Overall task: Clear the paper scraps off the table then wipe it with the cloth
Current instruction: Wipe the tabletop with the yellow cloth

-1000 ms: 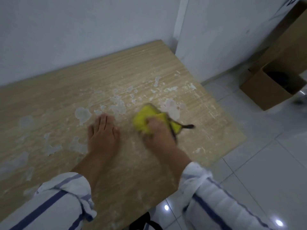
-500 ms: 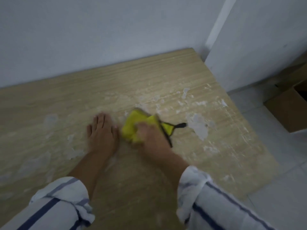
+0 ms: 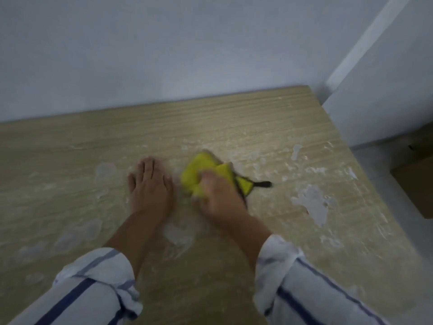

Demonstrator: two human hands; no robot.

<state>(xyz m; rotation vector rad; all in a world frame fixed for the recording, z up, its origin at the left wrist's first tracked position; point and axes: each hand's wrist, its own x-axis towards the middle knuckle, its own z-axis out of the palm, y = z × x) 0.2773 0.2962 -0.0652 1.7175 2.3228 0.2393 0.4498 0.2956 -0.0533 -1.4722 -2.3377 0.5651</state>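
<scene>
The soft yellow cloth with black trim [image 3: 206,171] is bunched on the light wooden table [image 3: 234,118], near its middle. It is judged light and limp, so it is best gripped as a bundle from above. The right hand [image 3: 219,195] is closed over it, fingers curled and pressing down. The left hand [image 3: 150,186] is laid flat, fingers together, just beside it. White paper scraps [image 3: 311,202] are stuck to the right.

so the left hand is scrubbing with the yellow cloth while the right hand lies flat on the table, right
Not quite: the hands are swapped. In the head view the right hand grips the yellow cloth and the left hand lies flat on the table.
</scene>
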